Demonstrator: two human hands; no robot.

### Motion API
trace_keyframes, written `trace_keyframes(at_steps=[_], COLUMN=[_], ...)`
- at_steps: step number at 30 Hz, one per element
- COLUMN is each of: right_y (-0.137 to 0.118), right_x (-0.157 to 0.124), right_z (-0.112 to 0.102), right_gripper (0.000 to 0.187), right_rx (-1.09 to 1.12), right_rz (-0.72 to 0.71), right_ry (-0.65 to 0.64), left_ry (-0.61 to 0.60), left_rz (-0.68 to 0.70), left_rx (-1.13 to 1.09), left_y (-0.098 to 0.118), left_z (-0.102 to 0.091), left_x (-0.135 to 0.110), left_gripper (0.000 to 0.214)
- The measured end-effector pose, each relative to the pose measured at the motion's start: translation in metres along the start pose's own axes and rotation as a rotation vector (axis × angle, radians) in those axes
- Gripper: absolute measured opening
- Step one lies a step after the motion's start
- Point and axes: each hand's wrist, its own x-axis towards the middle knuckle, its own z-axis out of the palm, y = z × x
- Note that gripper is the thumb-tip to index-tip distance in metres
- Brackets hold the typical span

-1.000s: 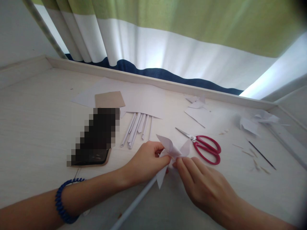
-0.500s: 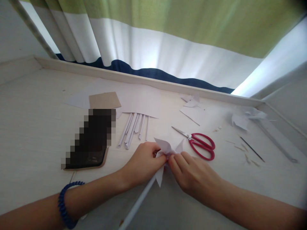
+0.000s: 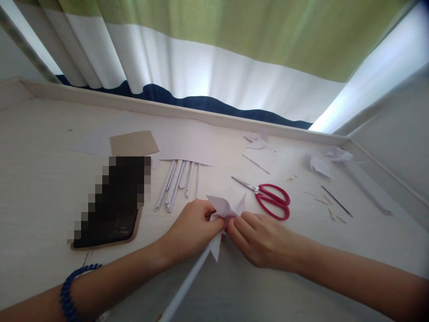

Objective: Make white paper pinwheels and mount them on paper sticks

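Our left hand (image 3: 194, 228) is closed on the paper pinwheel (image 3: 220, 206), thumb and fingers pinching it near its middle from the left. Our right hand (image 3: 259, 239) grips the same pinwheel from the right, fingertips curled in at its centre, nearly meeting the left thumb. The pinwheel therefore lies between our two hands, with pointed blades showing on the far side and one pointing down towards the near side. A white paper stick (image 3: 187, 285) slants from the near edge up to the pinwheel; our fingers hide how the two meet.

The table (image 3: 36, 179) has a raised rim (image 3: 167, 109) along its far side, and our things lie inside it. To the left, a dark phone (image 3: 124, 226), partly pixelated, sits in a tan case (image 3: 136, 229). Just beyond it, a brown card (image 3: 134, 143) lies over white sheets (image 3: 191, 138). Rolled paper sticks (image 3: 174, 190) lie side by side at the near edge of those sheets, beyond our left hand.

Red-handled scissors (image 3: 273, 200) rest just beyond our right hand, blades slightly apart and pointing far left. Farther off lie folded papers (image 3: 258, 141), and at the far right another pinwheel (image 3: 321, 164), blurred. Between it and the scissors we see a thin dark rod (image 3: 337, 202) beside small pale slivers (image 3: 330, 212). A blue coiled band (image 3: 68, 293) circles our left forearm
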Motion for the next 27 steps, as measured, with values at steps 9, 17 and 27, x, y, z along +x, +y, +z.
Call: trace_keyframes(at_steps=[9, 17, 27], right_y=[0.008, 0.002, 0.014], right_x=[0.006, 0.004, 0.010], right_z=[-0.006, 0.001, -0.009], right_gripper=[0.027, 0.007, 0.027], right_rx=[0.071, 0.194, 0.211], right_rz=[0.014, 0.222, 0.034], right_ry=[-0.076, -0.134, -0.172], left_ry=[-0.029, -0.025, -0.015], left_rz=[-0.005, -0.174, -0.163], left_rx=[-0.009, -0.151, -0.057], left_y=[-0.003, -0.001, 0.011], left_z=[0.000, 0.003, 0.002], left_x=[0.000, 0.001, 0.001], left_gripper=[0.018, 0.017, 0.018])
